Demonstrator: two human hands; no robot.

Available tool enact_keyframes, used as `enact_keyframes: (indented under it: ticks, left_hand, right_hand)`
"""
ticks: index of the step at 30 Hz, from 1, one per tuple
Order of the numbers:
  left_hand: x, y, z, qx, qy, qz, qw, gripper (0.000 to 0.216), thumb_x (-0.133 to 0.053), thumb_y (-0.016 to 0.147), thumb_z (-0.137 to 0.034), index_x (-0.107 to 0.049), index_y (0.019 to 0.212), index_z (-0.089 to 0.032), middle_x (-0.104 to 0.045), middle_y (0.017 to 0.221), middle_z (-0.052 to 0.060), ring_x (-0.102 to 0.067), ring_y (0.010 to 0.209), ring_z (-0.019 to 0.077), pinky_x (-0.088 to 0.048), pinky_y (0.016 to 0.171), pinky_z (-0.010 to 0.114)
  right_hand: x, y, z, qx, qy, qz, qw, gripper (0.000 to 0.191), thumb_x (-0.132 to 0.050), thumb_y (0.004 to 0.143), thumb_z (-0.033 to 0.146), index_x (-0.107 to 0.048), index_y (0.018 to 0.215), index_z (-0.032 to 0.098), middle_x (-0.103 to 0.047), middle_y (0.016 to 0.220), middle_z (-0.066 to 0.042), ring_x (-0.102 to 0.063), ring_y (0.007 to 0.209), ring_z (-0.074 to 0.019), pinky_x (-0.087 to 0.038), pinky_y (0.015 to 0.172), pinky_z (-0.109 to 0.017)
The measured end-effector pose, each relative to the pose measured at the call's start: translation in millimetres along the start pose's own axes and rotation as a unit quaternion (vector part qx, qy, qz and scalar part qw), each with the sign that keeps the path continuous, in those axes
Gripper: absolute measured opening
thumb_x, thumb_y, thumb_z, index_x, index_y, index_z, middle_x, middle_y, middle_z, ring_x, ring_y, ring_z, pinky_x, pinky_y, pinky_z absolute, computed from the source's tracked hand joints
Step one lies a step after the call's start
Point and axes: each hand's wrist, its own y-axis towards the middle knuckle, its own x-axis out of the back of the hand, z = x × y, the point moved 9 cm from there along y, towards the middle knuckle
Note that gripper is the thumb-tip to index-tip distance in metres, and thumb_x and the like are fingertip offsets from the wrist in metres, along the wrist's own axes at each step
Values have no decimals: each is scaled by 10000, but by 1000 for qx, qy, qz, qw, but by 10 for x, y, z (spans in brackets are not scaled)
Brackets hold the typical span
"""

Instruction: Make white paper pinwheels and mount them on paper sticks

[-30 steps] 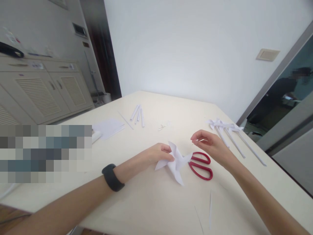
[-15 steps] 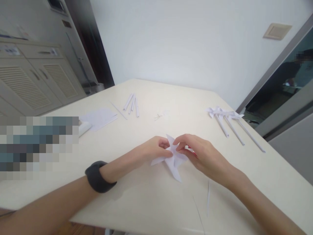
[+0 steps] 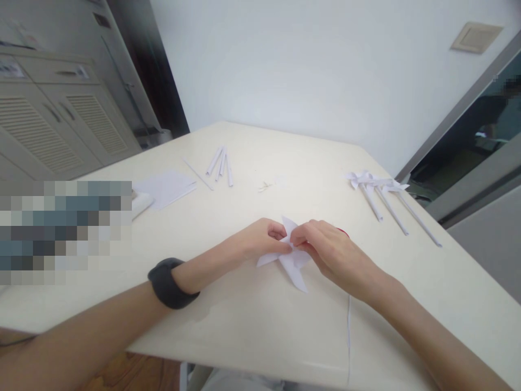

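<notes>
A white paper pinwheel [image 3: 293, 271] with pointed blades is held just over the table, in front of me. My left hand [image 3: 266, 239] grips it from the left, thumb on top near the centre and fingers curled. My right hand [image 3: 325, 244] is closed, its fingertips pinched together at the pinwheel's centre; they cover what lies there. A curved red thing [image 3: 342, 232] peeks out behind the right hand, its kind mostly hidden. One thin white strip [image 3: 349, 336] lies on the table below the right hand.
Finished pinwheels on rolled paper sticks [image 3: 391, 201] lie at the right. Several loose paper rolls [image 3: 220, 165] and stacked paper sheets [image 3: 166, 187] are at the back left. Small white scraps [image 3: 267, 186] lie mid-table. A wall bounds the table's back edge.
My right fingers have closed in on the pinwheel's centre, and that hand has turned. The red thing now shows behind the hand instead of between the fingers. The camera view has shifted slightly.
</notes>
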Motion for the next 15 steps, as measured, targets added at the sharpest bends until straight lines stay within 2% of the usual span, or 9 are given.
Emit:
enact_keyframes:
  ticks: [6,11,15]
  left_hand:
    - [-9,-17,-69,-27,-17,14,999,28,-621,605,-184,-637,583,-193,-635,619,-8,-572,599,165,-367,538,246]
    - [35,-38,-83,-37,12,-21,999,57,-625,571,-188,-600,520,-180,-561,520,-41,-504,545,143,-312,497,237]
    - [18,-73,-106,-48,2,-28,998,49,-588,589,-176,-609,545,-176,-547,503,-50,-492,549,139,-318,521,252]
  right_hand:
    - [45,24,172,50,-102,-18,993,233,-346,859,18,-522,889,167,-512,727,-24,-440,675,-160,-334,632,-290]
    - [-11,7,275,69,-168,-1,983,222,-365,872,19,-542,916,147,-533,757,-36,-453,718,-172,-339,669,-315]
    - [-80,-9,339,87,-210,11,974,218,-374,863,6,-541,908,139,-532,769,-43,-452,738,-189,-344,692,-336]
